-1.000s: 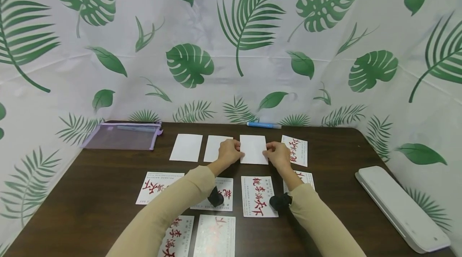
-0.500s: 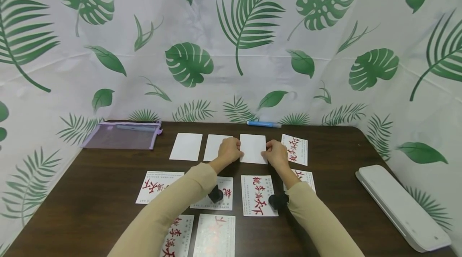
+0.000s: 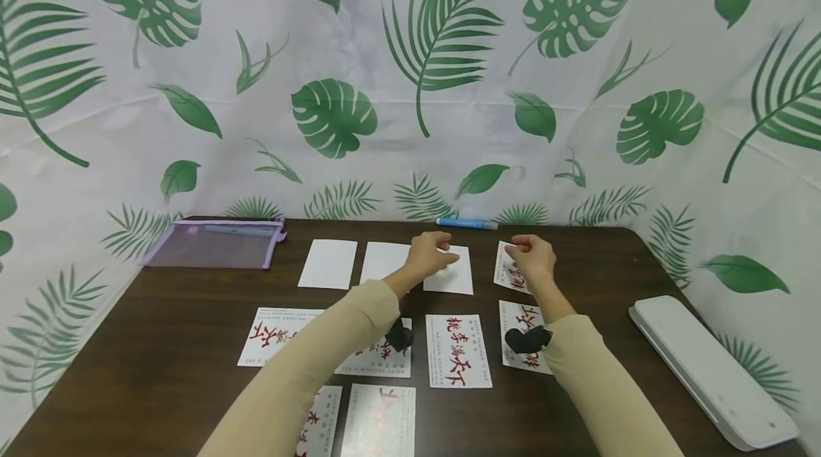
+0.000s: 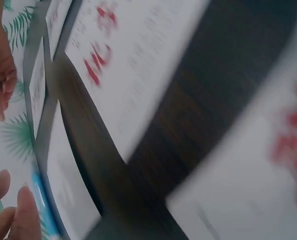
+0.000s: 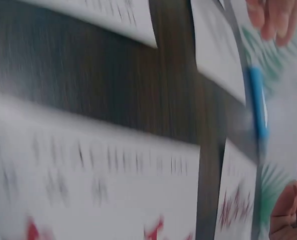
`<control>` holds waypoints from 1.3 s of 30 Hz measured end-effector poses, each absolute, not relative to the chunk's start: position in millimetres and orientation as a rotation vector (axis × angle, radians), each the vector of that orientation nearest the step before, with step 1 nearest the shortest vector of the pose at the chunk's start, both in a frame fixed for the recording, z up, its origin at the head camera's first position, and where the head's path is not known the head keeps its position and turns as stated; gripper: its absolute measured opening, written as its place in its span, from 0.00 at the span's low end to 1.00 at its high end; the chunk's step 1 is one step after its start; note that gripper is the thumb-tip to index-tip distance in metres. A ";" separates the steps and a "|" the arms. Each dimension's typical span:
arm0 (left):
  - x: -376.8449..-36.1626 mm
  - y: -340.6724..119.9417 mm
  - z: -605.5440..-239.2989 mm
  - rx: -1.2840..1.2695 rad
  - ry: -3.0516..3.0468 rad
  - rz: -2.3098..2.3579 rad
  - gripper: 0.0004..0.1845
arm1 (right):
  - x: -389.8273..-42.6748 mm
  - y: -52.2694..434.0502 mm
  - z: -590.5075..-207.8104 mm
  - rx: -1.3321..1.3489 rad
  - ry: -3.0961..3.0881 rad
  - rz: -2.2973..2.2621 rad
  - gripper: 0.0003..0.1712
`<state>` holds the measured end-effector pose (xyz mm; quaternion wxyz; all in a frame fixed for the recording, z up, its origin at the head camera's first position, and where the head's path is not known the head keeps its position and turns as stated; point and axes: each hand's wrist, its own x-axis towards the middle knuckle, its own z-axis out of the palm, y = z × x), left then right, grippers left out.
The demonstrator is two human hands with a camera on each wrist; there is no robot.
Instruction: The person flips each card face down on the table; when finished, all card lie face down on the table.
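My left hand [image 3: 426, 257] hovers over the third white blank card [image 3: 454, 279] in the back row, its fingers loosely bent and holding nothing. Over the red-lettered card [image 3: 508, 273] at that row's right end is my right hand [image 3: 537, 262]; its thumb and fingers are apart, with nothing between them. Two more blank cards, one at the far left [image 3: 328, 264] and one beside it [image 3: 381, 262], lie in the same row. The left wrist view shows the left hand's fingertips [image 4: 26, 210] raised off the cards. Similarly raised is the right hand [image 5: 290, 210] in the right wrist view.
Several red-lettered cards, one of them upright in the middle [image 3: 458, 351], lie in the nearer rows, partly under the forearms. A blue marker [image 3: 467, 224] lies along the back edge. A purple mesh pouch [image 3: 212, 246] sits back left, and a long white case [image 3: 712, 371] lies right.
Both hands have let go of the third blank card, which stays on the table. The right hand has moved right over the lettered card; the left has lifted and shifted slightly right.
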<state>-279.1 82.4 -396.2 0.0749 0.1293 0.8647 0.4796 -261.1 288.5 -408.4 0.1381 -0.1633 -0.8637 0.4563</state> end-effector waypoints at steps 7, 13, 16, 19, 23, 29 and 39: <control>-274.6 112.3 -395.9 0.354 2.450 1.536 0.28 | -260.1 325.1 -416.1 -0.645 -2.507 1.310 0.20; -280.9 135.3 -398.6 0.397 2.465 1.483 0.30 | -261.3 340.8 -422.9 -0.708 -2.533 1.316 0.21; -294.3 148.5 -411.7 0.440 2.505 1.465 0.30 | -262.4 345.7 -425.2 -0.715 -2.554 1.305 0.22; -299.4 157.9 -413.8 0.435 2.519 1.431 0.31 | -263.9 349.0 -426.1 -0.705 -2.576 1.310 0.23; -293.0 163.9 -400.8 0.369 2.524 1.376 0.31 | -267.3 352.0 -426.0 -0.670 -2.604 1.334 0.25; -290.0 171.7 -397.8 0.391 2.606 1.265 0.31 | -271.7 356.4 -428.3 -0.642 -2.646 1.326 0.25; -297.2 186.1 -413.4 0.513 2.760 1.055 0.19 | -275.0 355.8 -430.7 -0.596 -2.676 1.225 0.20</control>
